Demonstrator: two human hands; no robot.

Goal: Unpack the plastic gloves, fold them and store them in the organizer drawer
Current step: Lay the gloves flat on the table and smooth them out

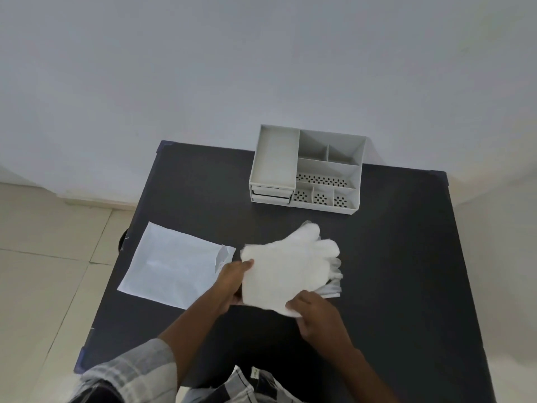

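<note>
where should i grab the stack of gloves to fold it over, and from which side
Grip the stack of gloves at the straight cuff edge, coming from the near side. The left hand and right hand already pinch its two cuff corners. That edge is flat and even, while the finger ends point away toward the organizer and splay loosely, so they would likely slip apart.

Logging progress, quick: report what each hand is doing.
Left hand: closed on the glove stack's cuff edge.
Right hand: pinching the stack's near corner.
</note>
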